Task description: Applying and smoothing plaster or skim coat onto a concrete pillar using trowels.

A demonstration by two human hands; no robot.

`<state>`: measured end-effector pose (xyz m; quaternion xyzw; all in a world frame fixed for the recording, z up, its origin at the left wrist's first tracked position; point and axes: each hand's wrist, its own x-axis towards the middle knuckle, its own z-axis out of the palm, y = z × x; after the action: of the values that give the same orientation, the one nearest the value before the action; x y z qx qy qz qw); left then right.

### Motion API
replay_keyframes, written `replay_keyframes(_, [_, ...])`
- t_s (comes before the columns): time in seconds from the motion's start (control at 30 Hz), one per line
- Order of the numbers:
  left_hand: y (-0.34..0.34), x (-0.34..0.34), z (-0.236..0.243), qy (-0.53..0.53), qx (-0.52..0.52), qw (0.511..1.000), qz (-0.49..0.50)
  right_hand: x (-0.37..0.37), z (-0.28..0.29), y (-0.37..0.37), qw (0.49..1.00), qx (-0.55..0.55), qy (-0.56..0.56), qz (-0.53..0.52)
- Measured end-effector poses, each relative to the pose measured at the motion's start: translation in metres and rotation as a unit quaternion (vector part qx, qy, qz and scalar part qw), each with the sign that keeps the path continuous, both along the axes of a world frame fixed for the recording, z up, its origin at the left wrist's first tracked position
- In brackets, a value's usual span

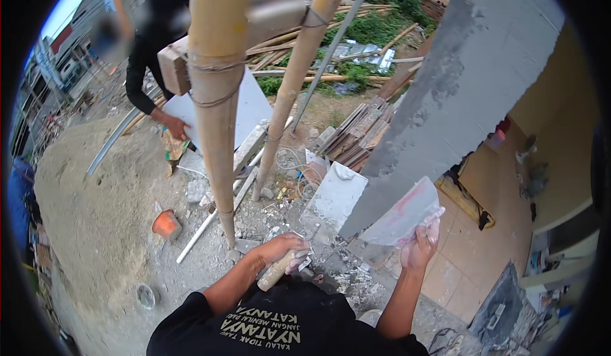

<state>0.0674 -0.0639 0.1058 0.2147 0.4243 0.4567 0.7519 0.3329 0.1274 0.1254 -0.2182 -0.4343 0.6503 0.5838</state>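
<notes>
Your right hand [420,244] grips a flat trowel [404,214] against the grey column's [458,82] lower edge; your left hand [283,251] is wrapped around a wooden handle [275,273], bamboo pole [219,133] close beside.

blue-white signboard [43,63] far left, by buildings
</notes>
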Motion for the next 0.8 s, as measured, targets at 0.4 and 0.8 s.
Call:
replay_keyframes(0.4, [0.016,-0.023,0.001,-0.205,-0.040,0.967,-0.144,-0.034,0.060,0.021,0.988,0.081,-0.119,0.048])
replay_keyframes(0.8, [0.018,-0.035,-0.035,-0.295,-0.050,0.932,-0.207,-0.022,0.050,0.017,0.876,0.126,-0.456,0.091])
